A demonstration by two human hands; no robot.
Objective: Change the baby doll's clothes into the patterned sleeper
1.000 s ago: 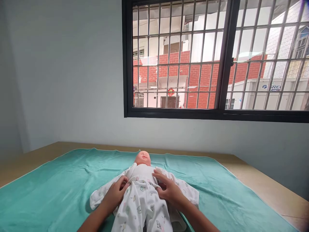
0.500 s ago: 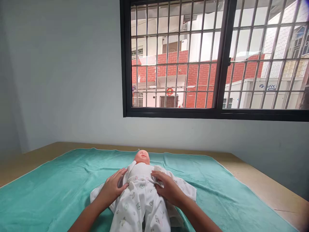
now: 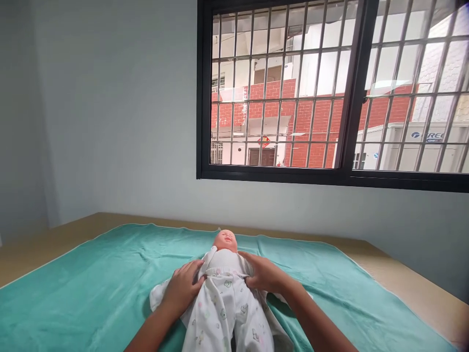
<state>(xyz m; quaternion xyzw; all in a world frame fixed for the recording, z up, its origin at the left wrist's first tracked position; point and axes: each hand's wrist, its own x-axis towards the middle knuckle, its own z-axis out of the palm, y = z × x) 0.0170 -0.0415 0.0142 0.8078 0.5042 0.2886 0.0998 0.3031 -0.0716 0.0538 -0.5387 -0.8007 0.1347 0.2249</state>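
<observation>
A baby doll [image 3: 225,239] lies on its back on a green blanket [image 3: 110,274], its head toward the wall. It has on white printed trousers [image 3: 220,308] drawn up to the waist, over a plain white top [image 3: 226,261]. My left hand [image 3: 186,286] rests along the doll's side, thumb at the waistband and fingers stretched out: it is open. On the other side my right hand [image 3: 266,274] is open too, its fingers reaching up beside the chest near the shoulder and its thumb by the waistband. White printed cloth [image 3: 157,295] spreads out beneath my left forearm.
The blanket lies over a light wooden surface [image 3: 395,274] that shows along its edges. Behind stands a grey wall [image 3: 120,122] with a dark-framed, barred window [image 3: 273,173] at the right.
My right hand has moved up along the doll's side toward the shoulder. My left hand keeps its place at the waist. The camera has turned slightly left.
</observation>
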